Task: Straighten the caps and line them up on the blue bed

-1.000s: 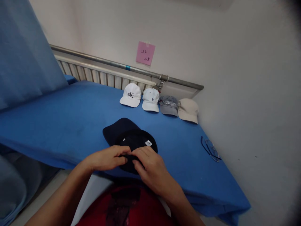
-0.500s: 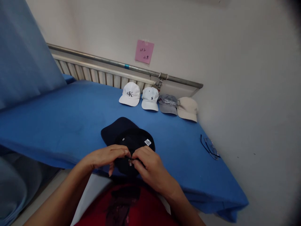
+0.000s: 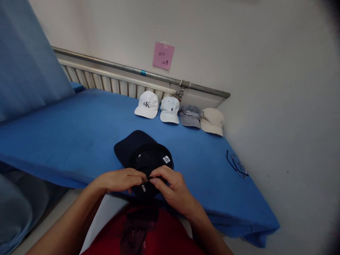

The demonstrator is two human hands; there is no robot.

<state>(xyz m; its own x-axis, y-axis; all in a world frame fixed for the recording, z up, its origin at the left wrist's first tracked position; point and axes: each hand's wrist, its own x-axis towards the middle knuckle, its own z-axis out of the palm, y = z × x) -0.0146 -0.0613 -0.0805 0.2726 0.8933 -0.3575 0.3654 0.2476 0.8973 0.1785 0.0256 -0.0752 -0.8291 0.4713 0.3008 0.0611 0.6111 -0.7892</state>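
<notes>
A dark navy baseball cap [image 3: 136, 145] lies with its inside facing up near the front edge of the blue-covered bed, brim pointing away to the left. White labels show inside it. At the back of the cap, my left hand [image 3: 123, 180] is closed on the dark strap. My right hand [image 3: 170, 184] pinches the same strap from the other side, fingertips close to those of the left. A small metal buckle [image 3: 143, 188] hangs just below the left fingertips. The fingers hide part of the strap.
Along the back of the bed [image 3: 79, 141] stand a white CK cap [image 3: 147, 104], a pale cap [image 3: 170, 110], a grey cap [image 3: 190, 116] and a beige cap [image 3: 212, 121]. Glasses [image 3: 237, 164] lie at the right edge. Behind are a radiator [image 3: 106, 84] and a pipe [image 3: 111, 65]; a curtain [image 3: 29, 63] hangs left.
My left fingers have curled in and dropped slightly, and the buckle now shows lower and further left. My right hand keeps its pinch on the strap.
</notes>
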